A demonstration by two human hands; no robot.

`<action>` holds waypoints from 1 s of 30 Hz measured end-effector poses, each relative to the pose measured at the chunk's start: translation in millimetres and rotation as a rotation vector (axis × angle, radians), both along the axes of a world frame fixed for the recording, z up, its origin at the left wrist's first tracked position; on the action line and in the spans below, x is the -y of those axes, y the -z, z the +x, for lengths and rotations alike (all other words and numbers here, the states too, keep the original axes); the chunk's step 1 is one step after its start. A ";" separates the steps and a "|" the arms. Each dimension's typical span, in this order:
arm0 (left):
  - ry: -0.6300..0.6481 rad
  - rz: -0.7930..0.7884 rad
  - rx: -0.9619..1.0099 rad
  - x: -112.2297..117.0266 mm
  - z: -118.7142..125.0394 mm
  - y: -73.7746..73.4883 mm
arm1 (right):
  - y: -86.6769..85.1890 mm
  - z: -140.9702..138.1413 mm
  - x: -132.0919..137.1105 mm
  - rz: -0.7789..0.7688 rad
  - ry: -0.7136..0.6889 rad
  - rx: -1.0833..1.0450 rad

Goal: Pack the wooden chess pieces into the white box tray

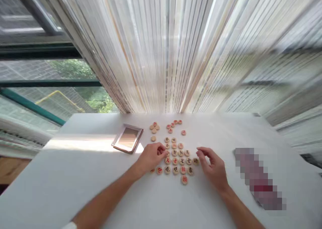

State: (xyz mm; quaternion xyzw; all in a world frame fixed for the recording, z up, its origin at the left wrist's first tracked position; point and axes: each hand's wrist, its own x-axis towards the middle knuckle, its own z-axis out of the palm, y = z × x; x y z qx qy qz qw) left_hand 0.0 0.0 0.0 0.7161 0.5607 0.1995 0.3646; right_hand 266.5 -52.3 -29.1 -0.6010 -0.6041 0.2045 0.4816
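Round wooden Chinese chess pieces (175, 170) with red or black characters lie in uneven rows on the white table. My left hand (152, 155) is at the left side of these rows. Its fingers are closed at a Chinese chess piece (168, 153), which they partly cover. To the right of the rows is my right hand (213, 167), thumb and index finger a little apart with nothing seen between them. Closest to it lies a piece with a black character (195, 161). A single red piece (184, 179) lies below the bottom row.
Several loose red pieces (172, 125) and a cluster of face-down pieces (154, 130) lie farther back on the table (83, 185). Left of them sits an open shallow box (128, 138). A pixelated object (259, 182) lies at the right. String curtains (163, 54) hang behind.
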 end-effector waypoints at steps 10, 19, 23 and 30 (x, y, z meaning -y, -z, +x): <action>-0.017 0.010 0.011 1.7 0.8 0.2 | 2.7 2.0 0.8 -0.022 -0.022 -0.025; -0.012 0.016 0.020 1.2 1.5 1.2 | 3.4 2.2 -1.6 -0.048 -0.018 -0.045; -0.003 0.012 0.026 0.4 0.3 1.6 | 3.8 2.8 -1.3 -0.057 -0.014 -0.052; 0.039 0.018 0.049 -3.0 -6.7 -5.2 | 4.0 3.9 -2.3 -0.074 -0.008 -0.063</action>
